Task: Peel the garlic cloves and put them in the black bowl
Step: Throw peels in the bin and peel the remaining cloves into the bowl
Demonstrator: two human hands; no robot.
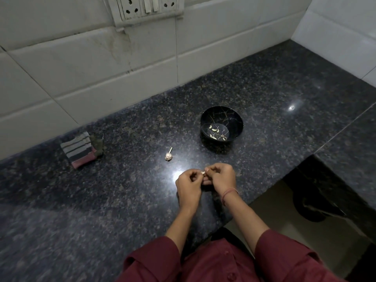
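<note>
A small garlic clove [202, 172] is pinched between the fingertips of my left hand [189, 185] and my right hand [220, 178], low over the dark granite counter. Most of the clove is hidden by my fingers. The black bowl [234, 117] stands beyond my hands, a little to the right, and holds several pale peeled cloves [214, 129]. A garlic bulb [168, 156] with a short stalk lies on the counter to the left of my hands.
A folded striped cloth [78, 149] lies at the left near the tiled wall, with a dark lump [97, 145] beside it. A socket panel [145, 9] sits high on the wall. The counter's front edge drops off at the lower right [262, 194].
</note>
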